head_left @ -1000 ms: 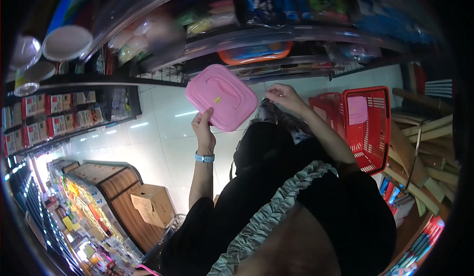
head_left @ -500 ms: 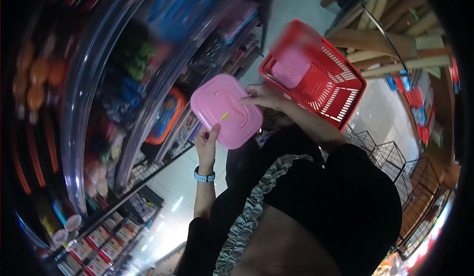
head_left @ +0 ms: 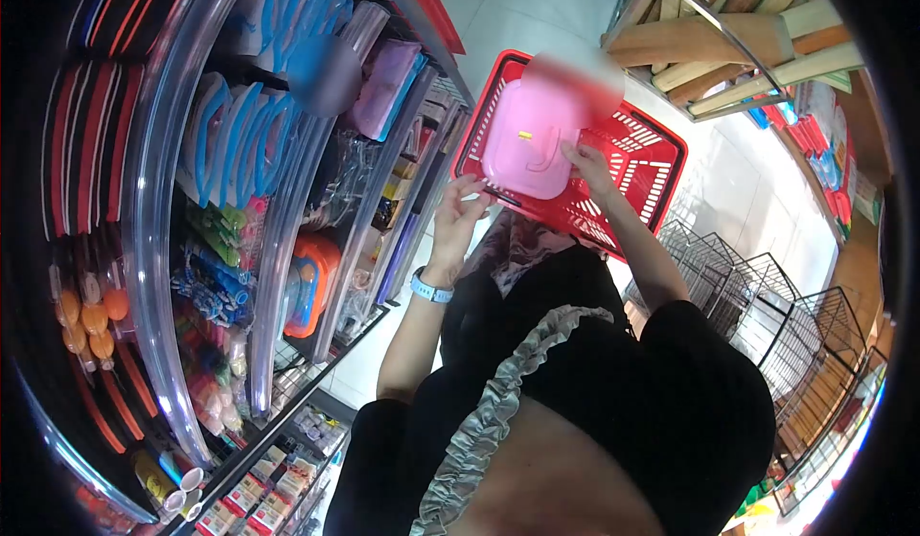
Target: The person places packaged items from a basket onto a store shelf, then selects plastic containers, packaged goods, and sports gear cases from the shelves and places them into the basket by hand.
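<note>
Pink rounded-rectangular plastic lid (head_left: 513, 158) with moulded pink handle (head_left: 549, 159), lying face up at 1 o'clock from the centre of the view, over or inside a red slotted plastic shopping basket (head_left: 661, 191); cannot tell whether resting on anything or capping a box beneath. Right bare hand (head_left: 590, 164) apparently closed on the handle side, at about 4 o'clock of the lid, exact thumb contact hidden; left bare hand (head_left: 458, 215) loose, fingers parted, just off the 7 o'clock corner, contact with lid or basket rim impossible to tell. Probably light for its breadth, stiff across the panel with slight give at the edges, slippery on the smooth face, not especially fragile. Best gripped by the handle, or by opposite edges with fingers under the lip. For writing, only a small yellow sticker (head_left: 524, 136) near the middle, print too small to read; red-and-white packaged boxes (head_left: 249, 493) at 7 o'clock, lettering equally illegible.
</note>
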Tool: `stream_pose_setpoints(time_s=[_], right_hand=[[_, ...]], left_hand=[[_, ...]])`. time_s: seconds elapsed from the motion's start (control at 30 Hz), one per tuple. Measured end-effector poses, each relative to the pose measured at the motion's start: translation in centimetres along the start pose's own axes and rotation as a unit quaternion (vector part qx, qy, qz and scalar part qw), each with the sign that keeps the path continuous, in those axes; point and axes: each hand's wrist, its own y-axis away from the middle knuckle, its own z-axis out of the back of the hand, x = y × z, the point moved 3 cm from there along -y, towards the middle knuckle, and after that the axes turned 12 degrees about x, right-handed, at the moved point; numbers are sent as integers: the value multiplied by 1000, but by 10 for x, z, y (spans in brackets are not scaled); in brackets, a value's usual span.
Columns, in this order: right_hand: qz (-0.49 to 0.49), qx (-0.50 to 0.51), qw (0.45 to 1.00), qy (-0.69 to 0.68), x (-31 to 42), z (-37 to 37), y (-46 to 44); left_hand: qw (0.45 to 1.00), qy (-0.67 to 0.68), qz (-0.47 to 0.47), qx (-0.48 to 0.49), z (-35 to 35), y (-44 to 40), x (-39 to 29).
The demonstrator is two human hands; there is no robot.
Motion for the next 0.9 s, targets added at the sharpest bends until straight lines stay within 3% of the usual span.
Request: stream_pose_setpoints(time_s=[0.13,0.27,0.4,0.47,0.57,0.67,0.77,0.9], right_hand=[[-19,-82,996,-9,-44,24,-42],[-79,-57,995,-15,-71,18,-67],[-73,5,997,-30,-82,7,-88],[-90,-46,995,-22,-80,6,-85],[-52,-145,985,72,-74,16,-77],[151,-240,945,161,-112,60,-99],[211,-242,939,126,-89,41,-83],[209,-165,964,8,-37,-38,-57]], left_hand=[[999,-3,12,-38,5,6,9],[995,35,27,-92,30,30,23],[984,67,36,-161,62,64,37],[977,84,27,-195,74,82,34],[959,107,-3,-261,99,106,41],[936,137,-38,-323,135,139,48],[893,199,-86,-396,176,172,57],[807,318,-178,-465,236,215,62]])
